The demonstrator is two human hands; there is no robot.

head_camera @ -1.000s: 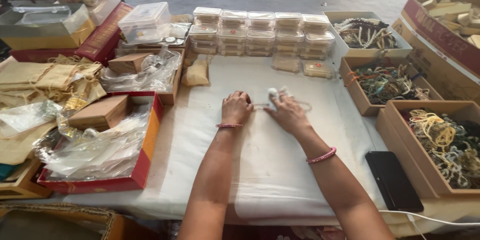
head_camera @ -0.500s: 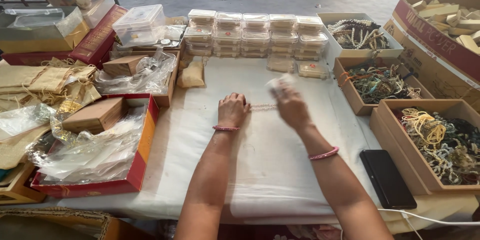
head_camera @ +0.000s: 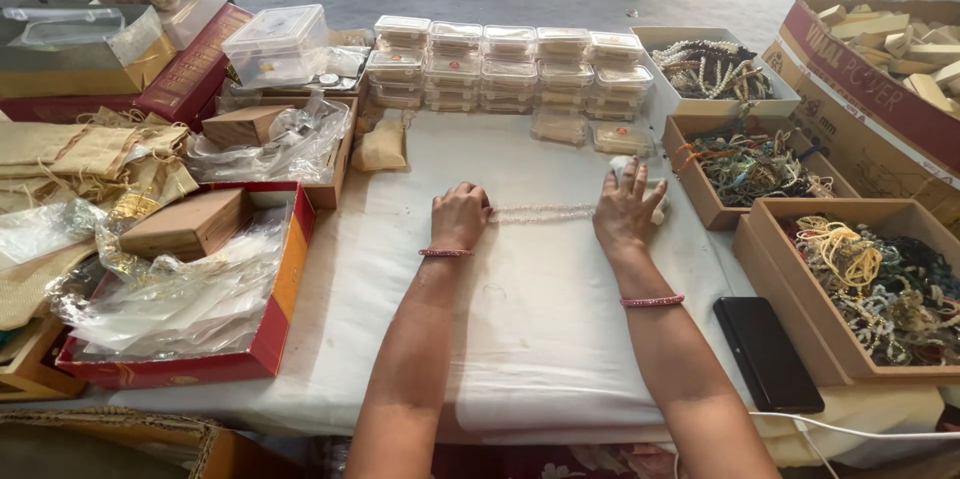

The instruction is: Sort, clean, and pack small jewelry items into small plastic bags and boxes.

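A pale beaded strand (head_camera: 545, 212) is stretched flat across the white cloth of the counter (head_camera: 520, 339), pinned at each end so that it lies straight. Its left end is pressed down under the left hand (head_camera: 460, 216), which is curled into a loose fist over it. The right end is held beneath the right hand (head_camera: 626, 211), whose fingers are spread and closed on a small white wad (head_camera: 640, 189), possibly a cloth or tissue; the view is too blurred there to be sure. Stacks of clear plastic boxes (head_camera: 510, 64) are ranged along the far edge. Cardboard boxes of mixed bead jewellery (head_camera: 880, 284) are set to the right, within easy reach, and a dark phone (head_camera: 768, 354) lies near the right forearm.
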